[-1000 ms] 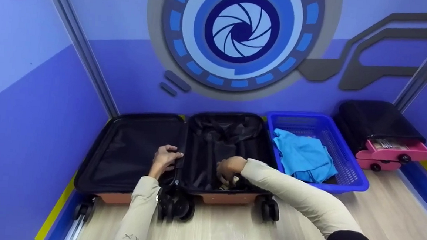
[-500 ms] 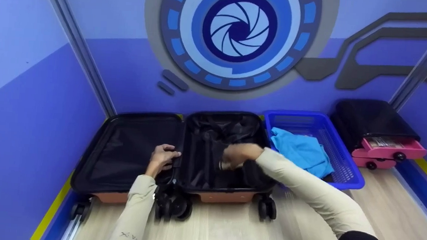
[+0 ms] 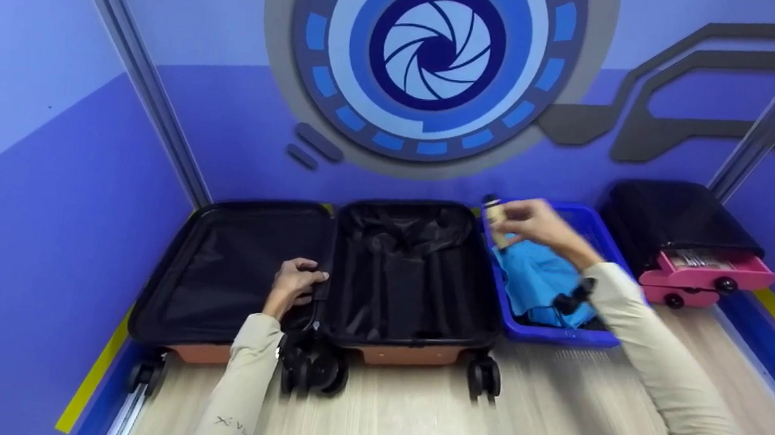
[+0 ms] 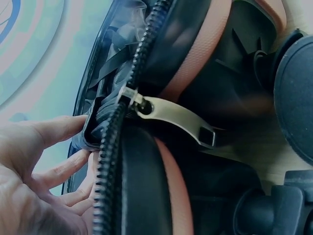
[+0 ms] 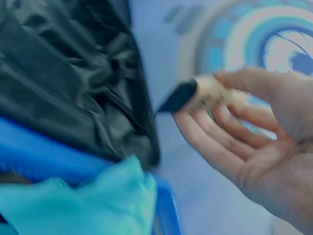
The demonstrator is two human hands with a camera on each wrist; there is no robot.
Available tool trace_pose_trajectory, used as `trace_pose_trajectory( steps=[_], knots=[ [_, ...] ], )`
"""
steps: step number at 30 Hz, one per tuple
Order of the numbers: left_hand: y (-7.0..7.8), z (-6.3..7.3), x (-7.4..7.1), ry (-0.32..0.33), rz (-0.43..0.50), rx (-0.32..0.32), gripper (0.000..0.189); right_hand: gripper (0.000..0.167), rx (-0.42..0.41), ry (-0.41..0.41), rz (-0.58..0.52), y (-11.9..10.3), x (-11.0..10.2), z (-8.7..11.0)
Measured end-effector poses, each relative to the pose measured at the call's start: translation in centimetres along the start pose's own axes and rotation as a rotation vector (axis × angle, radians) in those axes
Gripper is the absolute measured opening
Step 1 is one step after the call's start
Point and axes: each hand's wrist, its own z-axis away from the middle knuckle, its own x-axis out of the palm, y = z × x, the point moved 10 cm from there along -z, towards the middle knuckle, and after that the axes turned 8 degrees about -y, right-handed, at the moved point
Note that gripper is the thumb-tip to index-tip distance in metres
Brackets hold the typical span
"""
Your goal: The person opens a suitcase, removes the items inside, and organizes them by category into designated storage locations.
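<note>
An open suitcase [image 3: 405, 279] with black lining and an orange-brown shell lies in two halves. My left hand [image 3: 294, 284] is at the inner edge of its left half; in the left wrist view, thumb and fingers [image 4: 58, 129] pinch a black fabric edge beside the zipper [image 4: 134, 73]. My right hand [image 3: 540, 228] pinches a small cream bottle [image 3: 496, 219] with a black cap, above the blue basket [image 3: 558, 335]. Blurred in the right wrist view, the bottle [image 5: 210, 93] lies between thumb and fingertips. A light blue cloth [image 3: 532, 280] lies in the basket below that hand.
A black case [image 3: 687, 212] with pink drawers [image 3: 713, 278] stands right of the basket, its upper drawer pulled out. Black wheels [image 3: 484, 378] stick out at the suitcase's near side. A blue wall [image 3: 231, 127] closes off the back.
My right hand has come up out of the suitcase's right half and moved right, over the basket, carrying the cream bottle. The left hand stays at the suitcase edge.
</note>
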Motion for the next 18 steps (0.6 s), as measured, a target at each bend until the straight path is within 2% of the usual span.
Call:
trace_pose_trajectory(
  steps=[4, 7, 12, 16, 18],
  knots=[
    [0.1, 0.0, -0.2, 0.014, 0.02, 0.011, 0.045, 0.039, 0.012, 0.218, -0.106, 0.0, -5.5, 3.5],
    [0.1, 0.0, 0.0, 0.015, 0.021, 0.016, 0.046, 0.032, 0.039, 0.314, -0.19, 0.0, -8.7, 6.5],
    [-0.5, 0.1, 0.7, -0.009, 0.036, 0.013, 0.048, 0.023, 0.147, 0.397, -0.272, 0.6, -12.7, 12.0],
    [-1.4, 0.4, 0.4, -0.002, 0.085, 0.004, 0.047, 0.029, 0.219, 0.46, -0.326, 1.7, -15.3, 15.7],
    [-1.8, 0.6, 0.3, -0.002, 0.103, 0.002, 0.047, 0.039, 0.247, 0.496, -0.342, 2.4, -16.4, 17.4]
  ],
)
